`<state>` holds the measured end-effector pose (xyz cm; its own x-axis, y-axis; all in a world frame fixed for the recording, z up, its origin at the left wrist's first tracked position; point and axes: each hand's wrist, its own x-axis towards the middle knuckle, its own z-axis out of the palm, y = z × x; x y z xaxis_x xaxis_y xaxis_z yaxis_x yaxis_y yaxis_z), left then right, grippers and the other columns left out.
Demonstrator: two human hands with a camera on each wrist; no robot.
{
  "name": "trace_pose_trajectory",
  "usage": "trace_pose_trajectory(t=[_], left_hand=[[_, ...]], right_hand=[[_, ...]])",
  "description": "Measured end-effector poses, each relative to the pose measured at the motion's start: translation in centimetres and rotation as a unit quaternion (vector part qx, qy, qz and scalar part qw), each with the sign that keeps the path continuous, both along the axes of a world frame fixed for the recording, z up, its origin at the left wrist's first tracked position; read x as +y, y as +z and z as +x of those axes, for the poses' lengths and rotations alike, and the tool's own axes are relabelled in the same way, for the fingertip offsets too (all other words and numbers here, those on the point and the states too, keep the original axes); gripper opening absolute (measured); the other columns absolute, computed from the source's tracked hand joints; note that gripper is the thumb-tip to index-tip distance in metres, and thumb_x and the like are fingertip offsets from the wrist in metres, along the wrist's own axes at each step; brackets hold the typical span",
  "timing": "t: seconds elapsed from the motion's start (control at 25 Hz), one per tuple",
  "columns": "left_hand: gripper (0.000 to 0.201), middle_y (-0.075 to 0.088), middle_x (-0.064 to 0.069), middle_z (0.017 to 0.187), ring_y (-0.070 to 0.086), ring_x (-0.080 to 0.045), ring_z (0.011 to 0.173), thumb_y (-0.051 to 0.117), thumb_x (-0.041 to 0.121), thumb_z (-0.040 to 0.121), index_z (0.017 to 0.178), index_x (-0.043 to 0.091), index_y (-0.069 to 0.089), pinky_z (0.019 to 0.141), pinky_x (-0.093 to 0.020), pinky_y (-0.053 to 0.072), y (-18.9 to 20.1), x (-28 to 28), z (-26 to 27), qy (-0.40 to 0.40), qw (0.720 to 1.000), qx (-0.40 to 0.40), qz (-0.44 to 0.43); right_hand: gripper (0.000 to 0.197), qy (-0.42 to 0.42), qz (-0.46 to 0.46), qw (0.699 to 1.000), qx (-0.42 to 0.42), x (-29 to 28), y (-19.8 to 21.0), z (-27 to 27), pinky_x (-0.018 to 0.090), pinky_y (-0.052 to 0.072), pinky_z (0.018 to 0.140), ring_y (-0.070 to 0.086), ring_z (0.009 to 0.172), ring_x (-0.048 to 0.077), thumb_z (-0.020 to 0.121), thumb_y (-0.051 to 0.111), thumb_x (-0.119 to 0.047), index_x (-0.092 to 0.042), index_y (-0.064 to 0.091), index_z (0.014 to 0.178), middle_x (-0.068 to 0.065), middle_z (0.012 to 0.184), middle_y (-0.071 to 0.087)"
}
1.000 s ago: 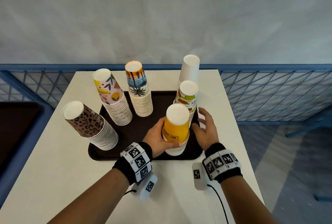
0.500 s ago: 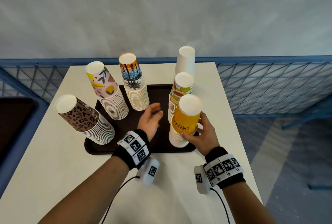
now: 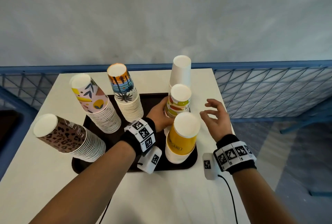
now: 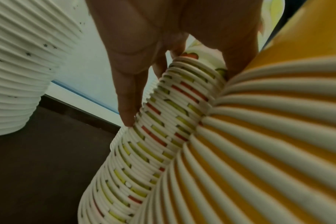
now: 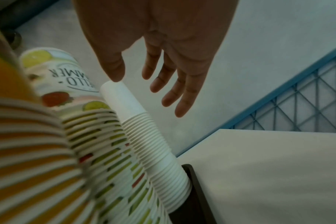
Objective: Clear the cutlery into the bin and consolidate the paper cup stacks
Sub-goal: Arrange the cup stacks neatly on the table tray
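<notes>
L hand (image 3: 158,114) wrapped round the fruit-print cup stack (image 3: 177,100), fingers curled on its far/left side, thumb side near the orange stack; wrist cam shows fingertips (image 4: 128,119) on the stack's rims, upper part of the stack. R hand (image 3: 217,118) up in the air to the right of that stack, fingers spread + loosely bent, holding nothing, not touching any cup.

Stacks, all upside-down on/at the dark tray (image 3: 193,159) on the white counter (image 3: 161,196):
- orange stack (image 3: 183,137): front-right corner of tray, touching the fruit-print one in wrist cam
- fruit-print: just behind it
- plain white stack (image 3: 181,71): behind fruit-print, right beside it
- palm/sunset print stack (image 3: 124,94): back-centre
- pink leaf print stack (image 3: 93,101): left of that
- leopard stack (image 3: 62,137): front-left; looks to hang over the tray's left edge

Cutlery + bin: can't spot either. Blue mesh rail (image 3: 269,87) behind the counter.
</notes>
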<state>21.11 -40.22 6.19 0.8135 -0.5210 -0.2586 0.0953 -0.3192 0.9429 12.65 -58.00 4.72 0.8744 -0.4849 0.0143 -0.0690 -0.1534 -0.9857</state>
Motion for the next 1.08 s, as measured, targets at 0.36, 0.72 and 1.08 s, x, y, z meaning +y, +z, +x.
trace_pose_trajectory(t=[0.36,0.72,1.08], left_hand=[[0.079,0.056,0.003,0.116,0.055,-0.016,0.110,0.078,0.005,0.063,0.130,0.013,0.039,0.100,-0.032,0.042,-1.0,1.0,2.4,0.198,0.978,-0.069,-0.017],[0.089,0.055,-0.006,0.127,0.054,-0.021,0.116,0.075,0.034,0.052,0.130,0.013,0.039,0.102,-0.038,0.044,-1.3,-0.5,5.7,0.268,0.957,-0.108,0.019],[0.092,0.051,-0.007,0.131,0.051,-0.022,0.121,0.074,0.035,0.053,0.133,0.018,0.033,0.107,-0.043,0.041,-1.5,-1.2,7.8,0.269,0.958,-0.100,0.020]], right_hand=[[0.066,0.048,-0.063,0.996,0.052,-0.2,0.6,7.2,0.034,0.047,0.083,0.046,0.107,0.016,0.073,0.075,-0.014,-0.019,0.040,0.129,-0.005,0.121,0.046],[0.106,0.095,-0.082,0.987,0.102,1.8,-0.4,11.4,0.031,0.040,0.098,0.046,0.122,0.020,0.056,0.085,-0.012,-0.020,0.021,0.139,0.002,0.133,0.049],[0.088,0.110,-0.077,0.985,0.106,1.2,-0.3,12.4,0.026,0.038,0.090,0.048,0.109,0.014,0.062,0.080,-0.005,-0.016,0.031,0.135,0.005,0.129,0.053]])
